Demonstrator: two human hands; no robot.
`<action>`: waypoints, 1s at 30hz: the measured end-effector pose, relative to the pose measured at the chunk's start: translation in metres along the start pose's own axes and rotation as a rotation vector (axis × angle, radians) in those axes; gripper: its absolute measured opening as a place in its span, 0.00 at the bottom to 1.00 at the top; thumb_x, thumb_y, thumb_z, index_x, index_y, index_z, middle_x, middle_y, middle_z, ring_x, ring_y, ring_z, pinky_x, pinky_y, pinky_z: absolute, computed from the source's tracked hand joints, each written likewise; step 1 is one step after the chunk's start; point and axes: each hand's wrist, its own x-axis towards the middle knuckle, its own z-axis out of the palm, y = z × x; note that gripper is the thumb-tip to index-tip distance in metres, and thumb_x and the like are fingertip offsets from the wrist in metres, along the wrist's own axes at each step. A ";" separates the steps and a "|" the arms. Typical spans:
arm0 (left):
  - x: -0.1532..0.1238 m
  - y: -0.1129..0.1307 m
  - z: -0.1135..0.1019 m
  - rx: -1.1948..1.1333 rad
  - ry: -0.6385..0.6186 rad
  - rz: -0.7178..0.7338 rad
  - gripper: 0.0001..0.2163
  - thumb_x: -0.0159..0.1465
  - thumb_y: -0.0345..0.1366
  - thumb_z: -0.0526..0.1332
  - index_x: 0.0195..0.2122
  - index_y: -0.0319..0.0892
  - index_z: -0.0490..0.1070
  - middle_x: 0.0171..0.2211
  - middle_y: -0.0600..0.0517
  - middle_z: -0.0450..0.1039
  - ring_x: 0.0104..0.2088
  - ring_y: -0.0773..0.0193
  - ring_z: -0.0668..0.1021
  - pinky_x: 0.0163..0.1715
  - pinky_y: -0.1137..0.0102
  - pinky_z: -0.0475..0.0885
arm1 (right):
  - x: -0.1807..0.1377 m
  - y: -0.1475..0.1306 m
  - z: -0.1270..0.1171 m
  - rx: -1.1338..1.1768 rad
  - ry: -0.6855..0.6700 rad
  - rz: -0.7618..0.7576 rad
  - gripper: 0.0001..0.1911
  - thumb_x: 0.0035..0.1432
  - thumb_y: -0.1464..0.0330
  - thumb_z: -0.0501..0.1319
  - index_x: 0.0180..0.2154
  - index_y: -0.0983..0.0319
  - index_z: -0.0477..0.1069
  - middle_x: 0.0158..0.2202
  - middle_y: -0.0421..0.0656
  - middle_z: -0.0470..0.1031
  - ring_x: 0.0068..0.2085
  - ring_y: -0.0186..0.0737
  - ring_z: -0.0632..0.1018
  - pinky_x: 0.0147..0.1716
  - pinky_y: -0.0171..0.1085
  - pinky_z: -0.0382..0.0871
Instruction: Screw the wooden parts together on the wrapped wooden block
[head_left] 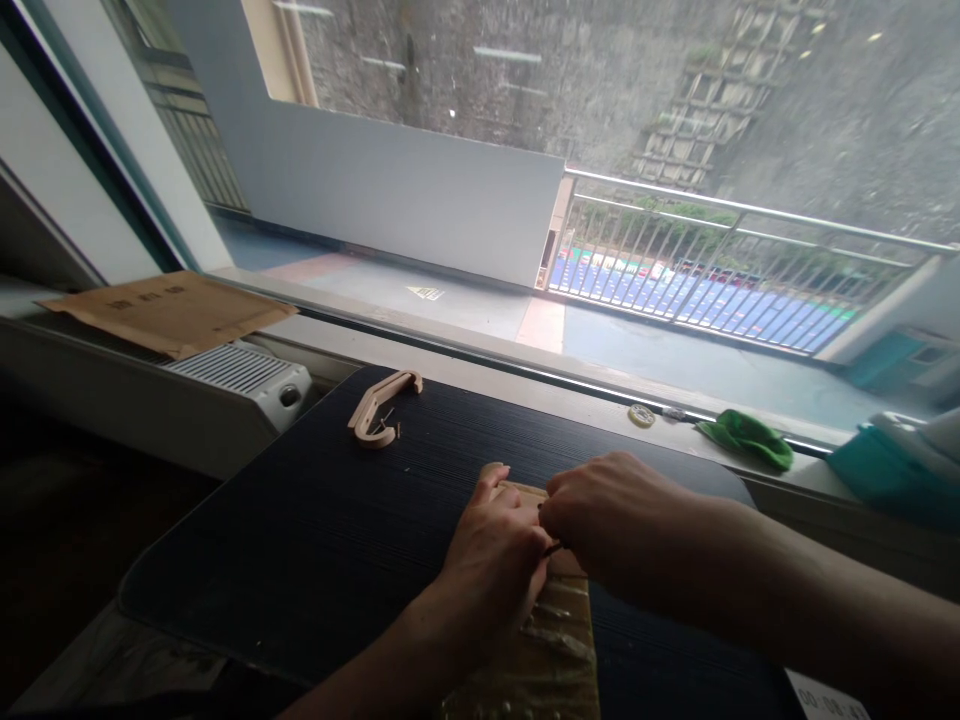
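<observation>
left hand (pixel 495 550) presses wood sheet (pixel 525 492), grip unclear | right hand (pixel 607 510) grip pinches dark pin (pixel 553 549) | sheet likely light, brittle: hold edges

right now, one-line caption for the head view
Left hand and right hand meet over a tan board on a dark table, curved wooden part beyond.
</observation>
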 end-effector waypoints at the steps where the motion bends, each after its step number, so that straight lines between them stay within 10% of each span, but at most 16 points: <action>1: 0.000 0.000 0.000 -0.005 0.001 -0.003 0.08 0.54 0.27 0.60 0.31 0.49 0.74 0.33 0.55 0.74 0.41 0.61 0.72 0.57 0.55 0.48 | 0.001 0.000 0.000 -0.010 0.007 -0.011 0.08 0.50 0.77 0.59 0.32 0.64 0.75 0.32 0.45 0.77 0.33 0.38 0.77 0.24 0.32 0.58; 30: -0.001 0.000 -0.001 -0.001 0.016 0.012 0.06 0.55 0.27 0.58 0.30 0.45 0.72 0.34 0.54 0.75 0.41 0.61 0.72 0.57 0.56 0.49 | -0.002 -0.001 0.005 0.007 0.148 -0.007 0.10 0.53 0.76 0.58 0.25 0.61 0.74 0.26 0.44 0.77 0.27 0.35 0.75 0.23 0.32 0.60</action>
